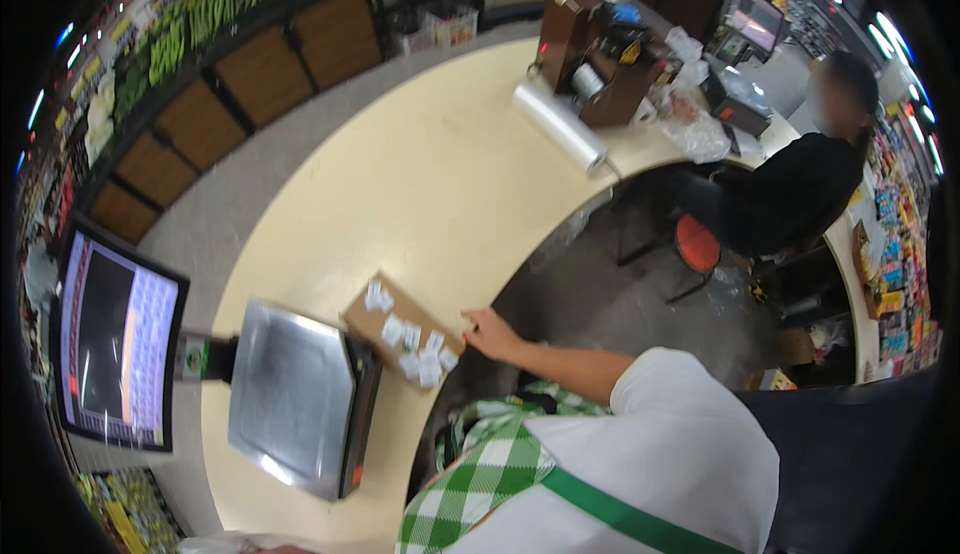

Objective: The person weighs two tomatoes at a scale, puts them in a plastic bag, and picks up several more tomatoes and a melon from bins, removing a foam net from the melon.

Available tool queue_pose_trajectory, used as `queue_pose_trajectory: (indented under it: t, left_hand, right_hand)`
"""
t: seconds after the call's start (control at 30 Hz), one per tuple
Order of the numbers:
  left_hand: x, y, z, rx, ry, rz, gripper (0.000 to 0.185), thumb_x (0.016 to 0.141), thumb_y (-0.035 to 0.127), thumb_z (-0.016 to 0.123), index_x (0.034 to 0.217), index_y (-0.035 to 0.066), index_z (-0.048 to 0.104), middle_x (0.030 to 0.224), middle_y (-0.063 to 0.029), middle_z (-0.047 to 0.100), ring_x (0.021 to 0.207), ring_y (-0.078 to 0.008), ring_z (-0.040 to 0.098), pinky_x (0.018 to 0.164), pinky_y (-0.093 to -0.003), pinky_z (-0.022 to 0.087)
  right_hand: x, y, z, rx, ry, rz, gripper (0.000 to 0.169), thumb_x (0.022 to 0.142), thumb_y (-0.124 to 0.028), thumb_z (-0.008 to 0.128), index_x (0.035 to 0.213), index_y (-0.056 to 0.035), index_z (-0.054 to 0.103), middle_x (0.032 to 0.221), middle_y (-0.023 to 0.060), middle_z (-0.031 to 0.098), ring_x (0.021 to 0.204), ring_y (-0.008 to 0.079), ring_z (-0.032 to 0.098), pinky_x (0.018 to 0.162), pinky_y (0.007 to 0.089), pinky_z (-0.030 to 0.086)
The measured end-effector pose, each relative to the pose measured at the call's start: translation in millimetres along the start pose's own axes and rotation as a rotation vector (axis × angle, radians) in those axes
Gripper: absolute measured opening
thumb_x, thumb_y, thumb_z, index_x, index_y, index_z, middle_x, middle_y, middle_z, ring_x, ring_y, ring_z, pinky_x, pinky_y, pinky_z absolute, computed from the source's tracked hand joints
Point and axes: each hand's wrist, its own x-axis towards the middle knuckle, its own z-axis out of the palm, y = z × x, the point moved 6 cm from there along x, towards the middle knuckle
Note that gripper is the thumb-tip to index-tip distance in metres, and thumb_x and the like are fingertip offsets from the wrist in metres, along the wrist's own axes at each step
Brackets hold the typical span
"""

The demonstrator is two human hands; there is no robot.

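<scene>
My right hand (491,335) is at the counter's inner edge, beside the right end of a flat brown cardboard piece (382,295). Its fingers are apart, with nothing seen in them. Several small white labels (429,368) lie on the cardboard. Left of it stands a weighing scale (292,396) with a bare metal plate, joined to a lit screen (116,340). At the bottom rim, a sliver of skin that seems to be my left hand (289,550) shows next to clear plastic (217,543); its fingers are cut off by the frame.
The curved cream counter (390,179) bears a clear plastic roll (559,126), a second scale (735,96) and crumpled plastic bags (694,130). A person in black (802,186) is by a red stool (697,243) inside the curve. Vegetable shelves (202,21) line the far side.
</scene>
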Motion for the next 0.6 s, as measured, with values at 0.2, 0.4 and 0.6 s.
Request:
queue_pose_trajectory:
  t: [0.2, 0.4, 0.6]
  left_hand:
    - [-79.5, 350.4, -2.1, -0.738, -0.657, 0.189, 0.034, 0.077, 0.022, 0.067, 0.100, -0.002, 0.059, 0.093, -0.0192, 0.062, 0.086, -0.0307, 0.060, 0.078, -0.0398, 0.048]
    - [-238.5, 586.2, -74.2, -1.169, -1.529, 0.520, 0.031, 0.074, 0.006, 0.067, 0.103, -0.001, 0.057, 0.102, -0.0194, 0.059, 0.097, -0.0315, 0.057, 0.088, -0.0389, 0.045]
    - [-350.0, 679.5, -164.3, -1.236, -1.818, 0.998, 0.044, 0.068, 0.001, 0.069, 0.109, 0.000, 0.052, 0.114, -0.0237, 0.051, 0.105, -0.0436, 0.050, 0.090, -0.0450, 0.043]
  right_hand:
    - [-0.8, 15.8, -45.4, 0.688, -0.539, 0.631, 0.031, 0.092, -0.030, 0.057, 0.108, -0.0035, 0.061, 0.090, 0.0034, 0.064, 0.074, 0.0116, 0.062, 0.061, 0.0271, 0.050]
    - [6.5, -5.5, -143.1, 1.292, -0.713, 0.501, 0.071, 0.090, -0.033, 0.064, 0.145, -0.0111, 0.024, 0.136, 0.0139, 0.042, 0.116, 0.0281, 0.053, 0.086, 0.0411, 0.051]
    - [27.1, 38.3, -203.6, 1.212, -0.343, 0.397, 0.069, 0.079, -0.013, 0.073, 0.137, -0.0084, 0.036, 0.119, 0.0096, 0.054, 0.111, 0.0183, 0.052, 0.086, 0.0352, 0.049]
